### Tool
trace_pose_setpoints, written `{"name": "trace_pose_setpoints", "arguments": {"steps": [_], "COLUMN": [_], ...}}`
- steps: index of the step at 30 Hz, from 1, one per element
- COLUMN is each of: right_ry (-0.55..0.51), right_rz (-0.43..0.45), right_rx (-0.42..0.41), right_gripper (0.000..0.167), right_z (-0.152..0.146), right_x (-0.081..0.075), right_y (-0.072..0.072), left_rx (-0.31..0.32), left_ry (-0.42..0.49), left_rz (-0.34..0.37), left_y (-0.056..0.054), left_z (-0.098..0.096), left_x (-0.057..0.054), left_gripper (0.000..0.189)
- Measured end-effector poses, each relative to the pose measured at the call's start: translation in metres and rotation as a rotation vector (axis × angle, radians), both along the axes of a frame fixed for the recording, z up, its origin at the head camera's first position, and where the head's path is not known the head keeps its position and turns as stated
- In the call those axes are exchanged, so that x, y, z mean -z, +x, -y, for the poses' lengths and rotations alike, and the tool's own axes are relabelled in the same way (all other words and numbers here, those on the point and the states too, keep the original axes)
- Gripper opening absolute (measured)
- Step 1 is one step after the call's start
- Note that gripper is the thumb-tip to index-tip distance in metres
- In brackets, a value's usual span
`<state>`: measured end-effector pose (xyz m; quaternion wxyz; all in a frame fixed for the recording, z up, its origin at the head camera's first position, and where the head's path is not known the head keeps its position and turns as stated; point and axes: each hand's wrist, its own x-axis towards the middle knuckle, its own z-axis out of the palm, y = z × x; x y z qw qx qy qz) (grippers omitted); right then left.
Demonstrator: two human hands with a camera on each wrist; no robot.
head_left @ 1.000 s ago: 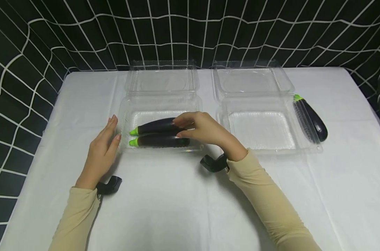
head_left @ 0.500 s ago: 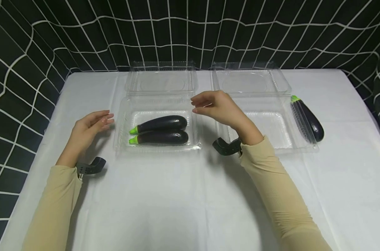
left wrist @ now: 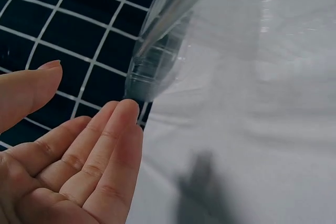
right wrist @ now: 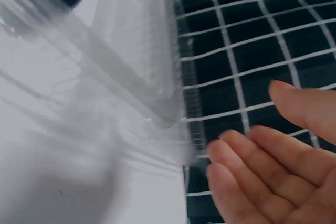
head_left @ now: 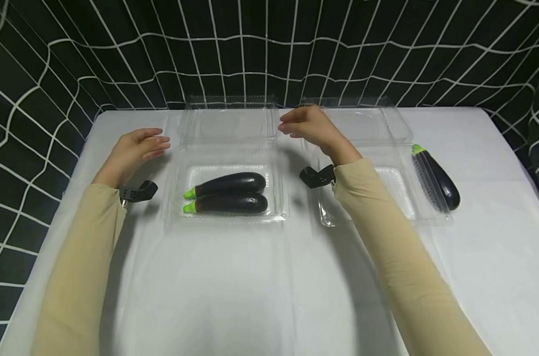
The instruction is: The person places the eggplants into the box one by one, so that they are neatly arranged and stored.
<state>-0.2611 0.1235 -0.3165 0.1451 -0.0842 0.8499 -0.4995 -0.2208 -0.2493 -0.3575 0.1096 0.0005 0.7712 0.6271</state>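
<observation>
Two dark eggplants (head_left: 231, 184) lie side by side in the base of the left transparent plastic clamshell box (head_left: 278, 173), green stem ends to the left. Its lid (head_left: 228, 123) is folded back, away from the body. My left hand (head_left: 133, 152) hovers left of that lid, fingers extended and holding nothing. On the other side, my right hand (head_left: 314, 127) hangs between the two boxes' lids, its fingers loosely bent with nothing in them. In the left wrist view the fingertips (left wrist: 128, 111) are near the lid's edge. The right wrist view shows a blurred plastic lid (right wrist: 152, 93) beside the right fingers.
A second transparent clamshell box (head_left: 404, 188) stands lid-up to the right, partly covered by my right forearm. Another eggplant (head_left: 442, 180) rests against its right side, seen partly through the wall. A white cloth covers the table (head_left: 233, 287); a dark cloth with a white net (head_left: 260, 54) borders it.
My right hand has let go of the eggplants and moved up and right toward the lids. The left hand has left the box's side and moved away toward the lid's left.
</observation>
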Motion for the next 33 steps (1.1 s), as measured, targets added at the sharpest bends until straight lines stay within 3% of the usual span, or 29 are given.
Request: {"name": "trace_pose_setpoints", "arguments": {"steps": [3,10,14,18,24,33], "right_ry": [-0.023,-0.052,-0.038,-0.017,-0.014,-0.078], "right_rz": [0.012,0.025,0.025,0.037,0.121,0.138], "right_rx": [0.039,0.134,0.172,0.179,0.172,0.215], "right_gripper": [0.035,0.034,0.034,0.032,0.034,0.036], "right_z": [0.005,0.014,0.013,0.011,0.011,0.013], "right_x": [0.003,0.011,0.017,0.026,0.033,0.029], "right_y": [-0.01,-0.023,-0.027,-0.029,-0.027,-0.032], "left_rx": [-0.002,-0.007,-0.023,-0.009,0.05,0.058], "left_ry": [0.032,-0.044,-0.043,-0.071,-0.112,-0.14], "left_rz": [0.011,0.046,0.07,0.095,0.14,0.135], "left_y": [-0.012,-0.034,-0.043,-0.046,-0.044,-0.051], "left_z": [-0.004,-0.011,-0.014,-0.012,-0.012,-0.016], "left_x": [-0.002,-0.005,-0.003,0.002,0.005,0.002], "left_gripper": [0.055,0.053,0.05,0.047,0.045,0.047]}}
